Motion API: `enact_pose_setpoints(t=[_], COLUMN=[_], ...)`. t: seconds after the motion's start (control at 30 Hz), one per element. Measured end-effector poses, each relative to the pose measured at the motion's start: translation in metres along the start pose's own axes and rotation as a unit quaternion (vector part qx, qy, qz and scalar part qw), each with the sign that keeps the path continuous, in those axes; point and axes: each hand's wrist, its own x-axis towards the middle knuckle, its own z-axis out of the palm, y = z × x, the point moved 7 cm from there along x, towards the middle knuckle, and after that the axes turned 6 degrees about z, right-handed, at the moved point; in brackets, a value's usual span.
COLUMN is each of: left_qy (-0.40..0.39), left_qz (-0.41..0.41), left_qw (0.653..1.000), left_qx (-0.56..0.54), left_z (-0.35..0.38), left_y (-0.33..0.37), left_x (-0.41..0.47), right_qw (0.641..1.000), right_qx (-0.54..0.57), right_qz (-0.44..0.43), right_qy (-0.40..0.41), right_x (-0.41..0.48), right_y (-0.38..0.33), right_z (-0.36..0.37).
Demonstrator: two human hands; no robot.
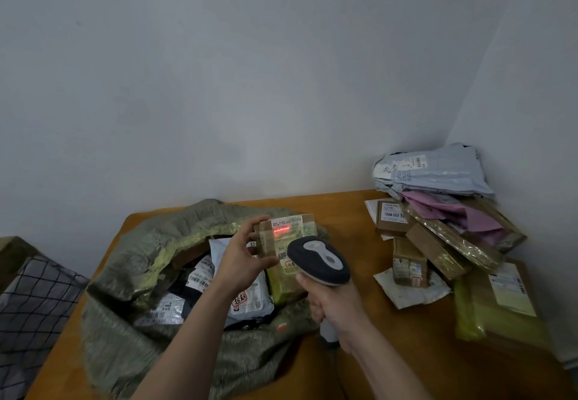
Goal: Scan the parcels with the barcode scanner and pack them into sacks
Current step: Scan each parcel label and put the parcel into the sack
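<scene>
My right hand (336,307) is nearest me, fist wrapped tight round the handle of the scanner (319,260), whose grey head points away from me at the box (283,237). Just left of it and a little farther out, my left hand (242,257) clamps that box by its left edge, thumb on the near face and fingers (250,224) curled over the top, holding it upright above the sack (131,262). The two hands are close but not touching. A red scan line (281,230) glows across the upper part of the label (286,240) facing me.

Under and left of my left hand the sack lies open on the bench (353,221), its greenish rim rolled back. Inside I see several plastic mailers (250,299), white and dark, with barcode labels, and a taped carton (283,284) standing just below the held box.

Right of my right hand, well apart, a heap of parcels (438,233) lies on the bench: a large flat carton (500,302) nearest, then small taped boxes, one on a crumpled white mailer (413,290). Beyond them a long parcel leans across a pink bag (453,212), and grey bags (431,171) are piled in the corner against the wall (250,86).

Far left of my left hand, off the bench, lies a checked cloth (34,305).
</scene>
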Motion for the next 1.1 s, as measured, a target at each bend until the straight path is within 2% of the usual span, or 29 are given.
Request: enact_pose_setpoints(t=[0.37, 0.87, 0.97, 1.1], left_qy=[0.086, 0.112, 0.144, 0.221], left_qz=[-0.031, -0.049, -0.071, -0.149], left_qw=[0.991, 0.988, 0.985, 0.961], left_qx=[-0.095, -0.091, -0.064, -0.073], left_z=[-0.017, -0.045, -0.063, -0.098], left_y=[0.005, -0.015, -0.031, -0.068], left_x=[-0.003, -0.011, -0.017, -0.036], right_qw=[0.999, 0.998, 0.998, 0.997], right_qx=[-0.04, -0.043, -0.036, 0.032], right_qz=[0.028, 0.048, 0.048, 0.076], right_qy=[0.005, -0.013, -0.002, 0.0], right_x=[0.001, 0.006, 0.009, 0.022], right_y=[0.012, 0.024, 0.025, 0.034], right_z=[-0.002, 0.019, 0.029, 0.052])
